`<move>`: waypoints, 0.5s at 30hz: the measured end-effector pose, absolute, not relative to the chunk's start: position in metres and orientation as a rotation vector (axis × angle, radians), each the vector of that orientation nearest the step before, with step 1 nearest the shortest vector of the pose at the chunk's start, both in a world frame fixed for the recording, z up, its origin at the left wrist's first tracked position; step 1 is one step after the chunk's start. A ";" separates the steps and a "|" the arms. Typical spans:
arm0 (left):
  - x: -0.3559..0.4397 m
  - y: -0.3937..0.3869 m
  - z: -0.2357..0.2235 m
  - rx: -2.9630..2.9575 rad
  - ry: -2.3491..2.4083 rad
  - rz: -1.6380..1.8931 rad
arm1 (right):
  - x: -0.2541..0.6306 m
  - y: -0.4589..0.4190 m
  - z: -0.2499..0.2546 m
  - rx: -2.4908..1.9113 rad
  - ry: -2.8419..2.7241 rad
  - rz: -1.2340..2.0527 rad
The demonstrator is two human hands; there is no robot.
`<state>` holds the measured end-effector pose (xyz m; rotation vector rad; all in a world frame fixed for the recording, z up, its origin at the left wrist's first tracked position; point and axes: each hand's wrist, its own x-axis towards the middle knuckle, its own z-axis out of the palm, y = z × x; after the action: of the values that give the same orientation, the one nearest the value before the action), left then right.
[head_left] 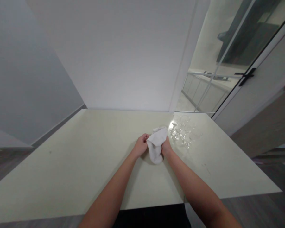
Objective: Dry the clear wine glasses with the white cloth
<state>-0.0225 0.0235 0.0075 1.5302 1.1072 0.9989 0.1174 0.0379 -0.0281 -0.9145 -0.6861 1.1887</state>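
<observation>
A white cloth (157, 139) is bunched between my two hands above the table, and its lower part hangs down in a rounded fold. My left hand (141, 146) is closed, its curled fingers pinching at the cloth's left edge. On the other side, my right hand (166, 147) is closed round the cloth, its fingers mostly covered by the fabric. Whether anything is wrapped inside the cloth is hidden. Just beyond my right hand stands a cluster of several clear stemmed glasses (180, 130), whose outlines blend into the pale tabletop.
The pale table (85, 164) stretches widely to both sides. A white wall panel (123, 63) rises at its far edge. To the right are a glazed door with a black handle (246, 76) and a counter (204, 85) behind the glass.
</observation>
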 end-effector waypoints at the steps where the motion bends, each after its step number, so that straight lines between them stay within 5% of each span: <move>1: -0.022 0.023 0.007 1.621 1.130 1.034 | 0.118 0.039 -0.029 -0.911 -0.676 1.171; 9: -0.019 0.025 0.004 1.500 0.951 0.927 | 0.115 0.038 -0.033 -0.880 -0.621 1.187; 15: -0.022 0.020 0.006 1.880 1.259 0.987 | 0.118 0.040 -0.035 -0.886 -0.685 1.068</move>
<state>-0.0215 0.0197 0.0059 1.8800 1.2594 0.9869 0.1177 0.0397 -0.0348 -0.8860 -0.6848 1.0681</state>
